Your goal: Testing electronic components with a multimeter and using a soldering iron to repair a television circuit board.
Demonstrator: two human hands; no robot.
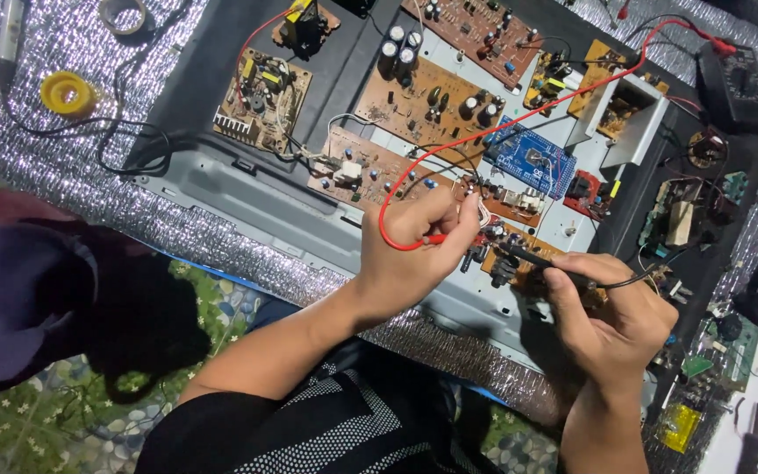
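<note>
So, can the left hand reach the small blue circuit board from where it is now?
Probably yes: the left hand, holding the red probe, sits just below-left of the small blue circuit board; only the red wire crosses between.

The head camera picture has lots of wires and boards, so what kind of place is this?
Probably an electronics repair spot at home. Brown circuit boards lie on an opened metal chassis, the left hand holds a red test probe, the right hand holds a black probe, and a multimeter sits nearby.

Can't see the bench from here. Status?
Left hand pinches red probe. Right hand pinches black probe. Both tips on brown circuit board. Red lead loops above, nothing blocking.
</note>
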